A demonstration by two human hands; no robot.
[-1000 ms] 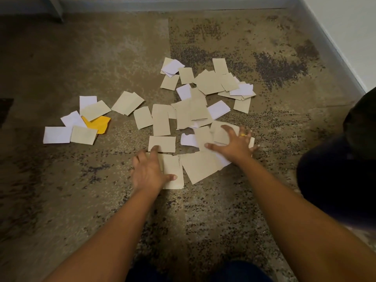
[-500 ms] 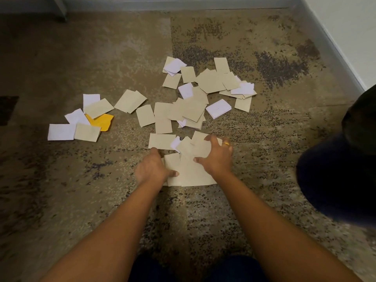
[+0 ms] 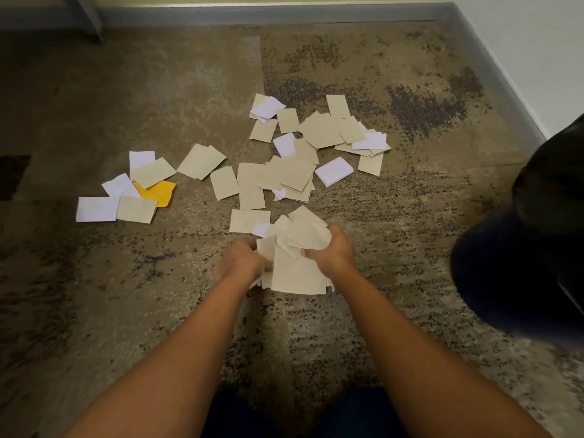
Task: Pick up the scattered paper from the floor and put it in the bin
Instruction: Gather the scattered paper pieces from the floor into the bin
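Far left: a small group of paper pieces lies flat on the carpeted floor [image 3: 126, 295]. It consists of a white piece [image 3: 96, 209], a tan piece [image 3: 136, 209] overlapping its right edge, an orange piece [image 3: 159, 192] partly covered by tan and white pieces, and two further pieces above it.

Centre left: a tan double piece [image 3: 201, 161] lies apart from the group, just beside the main scatter.

Centre: the main scatter [image 3: 284, 177] of tan pieces, with a few white ones, overlaps in several layers. A further cluster [image 3: 328, 129] lies beyond it, toward the grey skirting board [image 3: 252, 14].

Near centre: the left hand [image 3: 241, 263] is curled against the left edge of a gathered stack of tan paper [image 3: 297, 273]; its fingers are hidden behind the sheets, so the grip is partly concealed but the hand is closed on the stack. The right hand [image 3: 331, 248] is closed over the upper right part of the same stack, crumpling the top sheets. The lower edge of the stack rests on or just above the floor; which cannot be determined. One tan piece [image 3: 248, 220] lies flat just beside the stack, on its upper left.

Right: a white piece [image 3: 334, 170] lies alone at the edge of the main scatter. A dark, blurred object [image 3: 518, 263], possibly the bin, occupies the right edge of the view, well apart from the stack.
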